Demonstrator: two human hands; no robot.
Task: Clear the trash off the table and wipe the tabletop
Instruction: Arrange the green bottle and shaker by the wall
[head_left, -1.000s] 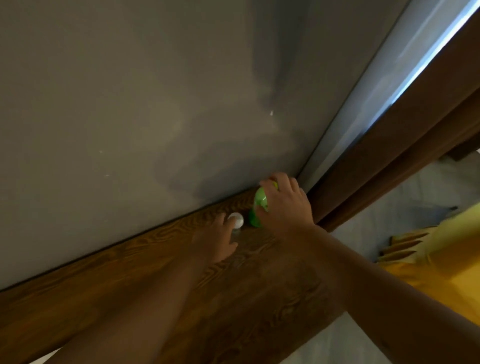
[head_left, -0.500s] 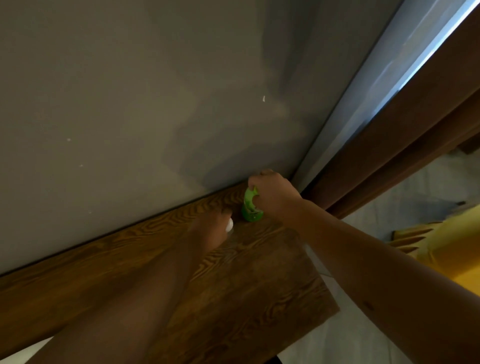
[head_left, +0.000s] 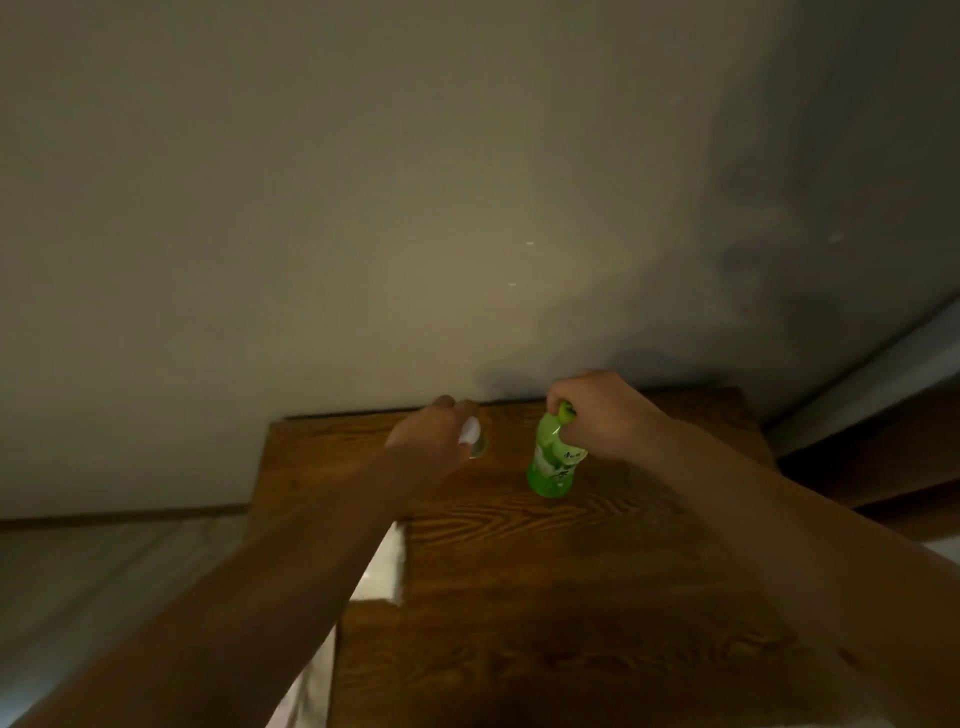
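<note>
A green plastic bottle with a label hangs just above the dark wooden table, near its far edge. My right hand is shut on the bottle's neck and top. To its left, my left hand is closed around a small white object, partly hidden by my fingers; something small and rounded shows just below it. Both hands are close to the wall at the back of the tabletop.
A plain grey wall rises right behind the table. A white surface shows in a notch at the table's left side. A dark wooden frame stands at the right. Pale floor lies at lower left.
The view has swung to face the table squarely. My right hand has lifted the green bottle by its top. My left hand has closed on the small white object.
</note>
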